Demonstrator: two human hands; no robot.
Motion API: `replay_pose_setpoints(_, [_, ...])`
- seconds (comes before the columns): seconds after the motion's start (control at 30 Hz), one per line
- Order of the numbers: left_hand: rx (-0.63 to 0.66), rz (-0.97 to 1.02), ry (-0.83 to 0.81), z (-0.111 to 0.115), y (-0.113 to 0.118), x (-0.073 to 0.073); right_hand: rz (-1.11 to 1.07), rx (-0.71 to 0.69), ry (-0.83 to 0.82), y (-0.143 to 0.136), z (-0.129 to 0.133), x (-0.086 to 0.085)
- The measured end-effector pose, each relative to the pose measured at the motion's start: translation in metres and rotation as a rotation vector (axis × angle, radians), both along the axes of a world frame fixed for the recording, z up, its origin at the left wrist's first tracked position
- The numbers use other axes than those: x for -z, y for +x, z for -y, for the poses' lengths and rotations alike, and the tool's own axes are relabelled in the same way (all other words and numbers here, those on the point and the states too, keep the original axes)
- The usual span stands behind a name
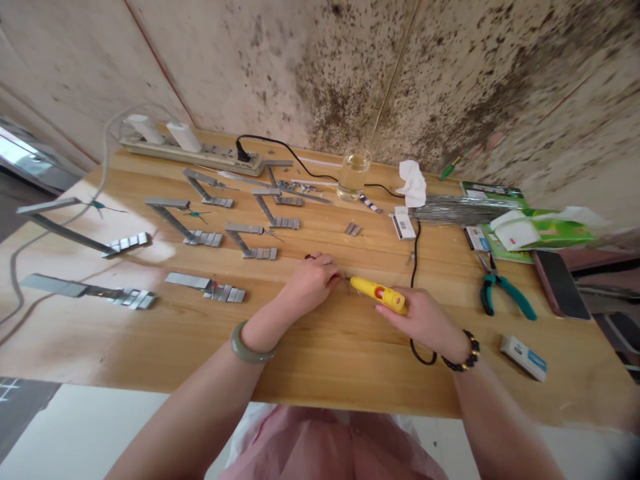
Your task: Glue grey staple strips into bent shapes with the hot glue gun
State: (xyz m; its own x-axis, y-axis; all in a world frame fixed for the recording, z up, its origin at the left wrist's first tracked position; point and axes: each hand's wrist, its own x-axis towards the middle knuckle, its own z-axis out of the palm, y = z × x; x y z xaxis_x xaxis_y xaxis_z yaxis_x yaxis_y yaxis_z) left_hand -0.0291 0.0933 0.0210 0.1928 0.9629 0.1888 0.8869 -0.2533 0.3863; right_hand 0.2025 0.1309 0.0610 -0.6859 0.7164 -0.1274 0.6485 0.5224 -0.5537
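Note:
A yellow glue gun (375,292) is in my right hand (424,321), its nozzle pointing left. My left hand (314,281) is closed, fingertips pinched just left of the nozzle, around something too small to make out. A small thin grey piece (349,283) shows between the fingertips and the nozzle. The gun's black cord (415,267) runs over the table behind my right hand. Left of my hands stand several grey angled pieces, one of them a bent frame (245,241) on a segmented base. Two flatter pieces, including a grey strip (225,292), lie nearer my left forearm.
Behind are a power strip (200,155), a glass of liquid (353,175) and a bundle of thin rods (455,209). Teal-handled pliers (505,293), a phone (561,283), a small box (524,357) and a green tissue pack (560,228) lie on the right. The table's front edge (350,408) is near my body.

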Motion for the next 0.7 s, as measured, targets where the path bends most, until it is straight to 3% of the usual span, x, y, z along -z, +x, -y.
replay_pose_setpoints(0.7, [0.005, 0.016, 0.012, -0.0002, 0.0002, 0.0002, -0.008, 0.021, 0.007, 0.0000, -0.0003, -0.0013])
